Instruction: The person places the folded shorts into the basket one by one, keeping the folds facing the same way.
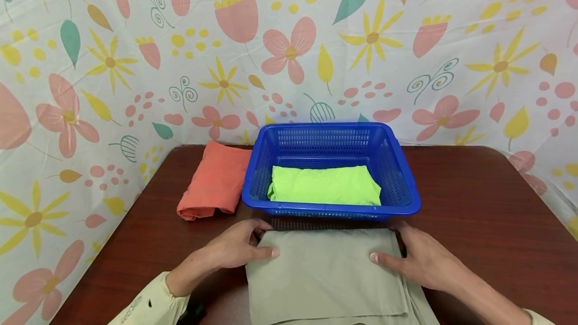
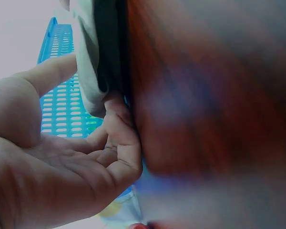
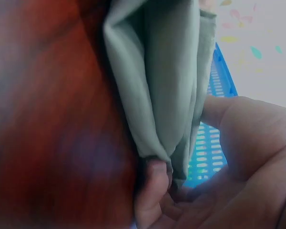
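Note:
A folded grey-green cloth [image 1: 325, 275] lies on the table in front of the basket, its layers showing at the side in the right wrist view. My left hand [image 1: 235, 245] grips the cloth's far left corner, thumb on top and fingers curled beneath the edge. At the far right corner my right hand [image 1: 424, 257] holds it the same way, thumb over the upper layer and fingertips under the fold [image 3: 171, 95]. Just beyond the cloth stands a blue plastic basket [image 1: 331, 209] with a folded neon-green cloth [image 1: 325, 184] inside.
A folded orange cloth [image 1: 217, 179] lies left of the basket, close against its side. The dark red-brown table [image 1: 487, 214] reaches back to a flower-printed curtain [image 1: 289, 64], which also hangs along the left side.

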### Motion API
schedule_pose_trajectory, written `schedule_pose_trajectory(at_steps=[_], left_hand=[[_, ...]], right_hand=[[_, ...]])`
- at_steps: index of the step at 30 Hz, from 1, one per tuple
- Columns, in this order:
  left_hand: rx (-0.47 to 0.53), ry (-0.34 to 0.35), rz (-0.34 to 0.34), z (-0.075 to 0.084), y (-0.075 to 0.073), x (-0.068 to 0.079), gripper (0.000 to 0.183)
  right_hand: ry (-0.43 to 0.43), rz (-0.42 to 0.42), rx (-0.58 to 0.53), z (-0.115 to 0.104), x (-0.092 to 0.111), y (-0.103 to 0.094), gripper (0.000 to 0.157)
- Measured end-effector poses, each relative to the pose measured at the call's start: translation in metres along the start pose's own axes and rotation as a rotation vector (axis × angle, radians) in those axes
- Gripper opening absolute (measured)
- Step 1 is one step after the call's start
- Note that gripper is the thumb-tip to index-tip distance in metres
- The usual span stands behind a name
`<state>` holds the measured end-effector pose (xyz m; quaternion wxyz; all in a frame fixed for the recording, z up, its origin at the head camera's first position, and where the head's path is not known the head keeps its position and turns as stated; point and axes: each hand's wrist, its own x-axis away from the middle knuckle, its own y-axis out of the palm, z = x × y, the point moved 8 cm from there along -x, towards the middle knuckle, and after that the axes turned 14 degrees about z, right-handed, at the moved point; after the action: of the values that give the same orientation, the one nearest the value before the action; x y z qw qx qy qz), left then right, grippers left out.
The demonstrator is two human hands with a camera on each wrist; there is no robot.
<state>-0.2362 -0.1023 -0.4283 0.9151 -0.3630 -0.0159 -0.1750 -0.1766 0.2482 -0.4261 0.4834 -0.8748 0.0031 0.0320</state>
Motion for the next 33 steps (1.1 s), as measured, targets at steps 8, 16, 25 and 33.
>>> schedule_pose_trajectory(at_steps=[8, 16, 25, 33], left_hand=[[-0.119, 0.037, -0.017, 0.0030, 0.0054, -0.0034, 0.062], [-0.197, 0.046, 0.000, 0.0062, 0.0054, -0.0034, 0.071], [-0.174, 0.035, 0.001, 0.0089, 0.0046, -0.0030, 0.066], [-0.125, 0.015, -0.014, 0.0076, 0.0062, -0.0017, 0.061]], right_hand=[[0.002, -0.033, 0.018, 0.0007, -0.0057, -0.0009, 0.094], [0.007, -0.031, 0.033, 0.0022, -0.0073, -0.0004, 0.094], [0.017, -0.025, 0.035, 0.0010, -0.0058, -0.0009, 0.099], [0.028, -0.017, 0.005, -0.0014, -0.0038, -0.0009, 0.099]])
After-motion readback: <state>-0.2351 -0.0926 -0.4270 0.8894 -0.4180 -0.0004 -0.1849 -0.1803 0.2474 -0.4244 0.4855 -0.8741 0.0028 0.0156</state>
